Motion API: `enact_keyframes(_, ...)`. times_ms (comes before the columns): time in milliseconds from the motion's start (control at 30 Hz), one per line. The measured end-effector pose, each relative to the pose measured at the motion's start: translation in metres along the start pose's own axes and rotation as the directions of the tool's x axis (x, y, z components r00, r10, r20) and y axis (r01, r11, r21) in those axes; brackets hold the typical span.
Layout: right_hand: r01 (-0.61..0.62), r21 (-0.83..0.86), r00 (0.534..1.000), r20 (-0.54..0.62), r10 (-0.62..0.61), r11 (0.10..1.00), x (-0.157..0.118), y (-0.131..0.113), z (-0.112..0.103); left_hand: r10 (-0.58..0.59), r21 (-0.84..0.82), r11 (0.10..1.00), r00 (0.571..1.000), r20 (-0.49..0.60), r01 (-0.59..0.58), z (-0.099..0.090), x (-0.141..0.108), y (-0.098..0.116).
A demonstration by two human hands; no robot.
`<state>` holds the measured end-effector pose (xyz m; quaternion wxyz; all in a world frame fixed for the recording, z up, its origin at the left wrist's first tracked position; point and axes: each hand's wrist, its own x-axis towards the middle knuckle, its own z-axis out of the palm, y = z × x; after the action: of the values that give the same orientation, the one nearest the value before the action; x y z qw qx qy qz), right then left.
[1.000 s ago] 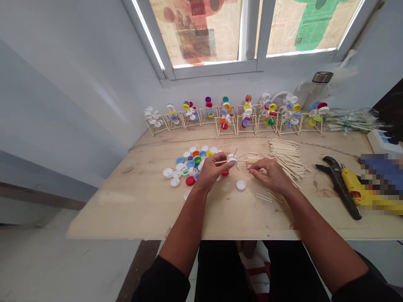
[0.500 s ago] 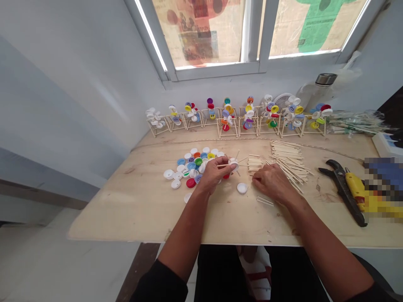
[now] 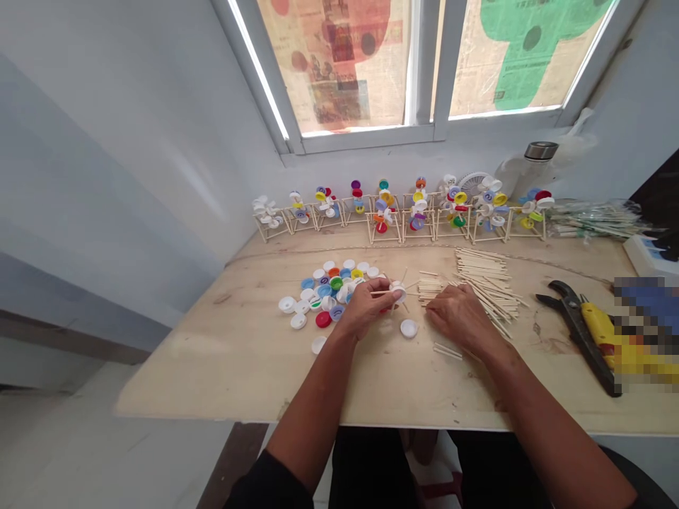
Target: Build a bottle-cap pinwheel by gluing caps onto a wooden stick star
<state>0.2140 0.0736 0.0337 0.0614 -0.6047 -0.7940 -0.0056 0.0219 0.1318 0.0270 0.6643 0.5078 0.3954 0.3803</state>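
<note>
Well, our left hand has its grip closed, thumb and fingers pinching a thin wooden stick. The stick runs into a white plastic bottle cap, and a few more sticks poke out around that cap. All of this sits at the near-right edge of a spread of coloured bottle caps on the plywood tabletop, and the held cap looks raised slightly above the wood.

Our right hand lies palm down with its grip open, and we see nothing held in it. Its fingertips are just beside a short bundle of sticks, with a larger heap of sticks beyond. A single white cap lies between our hands, and two loose sticks sit near the right wrist.

Along the back, a row of stick frames with caps mounted on them stands under the window. To our right lie black-handled pliers beside a yellow tool, partly blurred.
</note>
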Motion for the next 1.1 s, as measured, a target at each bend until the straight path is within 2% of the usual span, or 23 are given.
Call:
enact_keyframes(133,-0.020,0.021,0.999,-0.028,0.021,1.000,0.001,0.000,0.002,-0.027,-0.011,1.000,0.999,0.028,0.027,0.002,-0.001,0.000)
enact_keyframes(367,-0.033,0.052,0.998,-0.050,0.036,0.998,0.000,-0.001,0.001,-0.084,0.003,0.996,0.996,0.016,0.084,0.000,0.001,-0.005)
enact_keyframes(700,-0.028,0.063,0.998,-0.056,0.031,0.998,0.000,-0.002,0.002,0.056,0.089,0.995,0.998,-0.037,-0.053,0.000,0.000,-0.001)
enact_keyframes(1100,0.014,0.386,1.000,-0.021,-0.006,0.923,-0.001,0.008,-0.002,0.031,-0.003,1.000,0.999,0.025,-0.031,0.000,0.001,0.000)
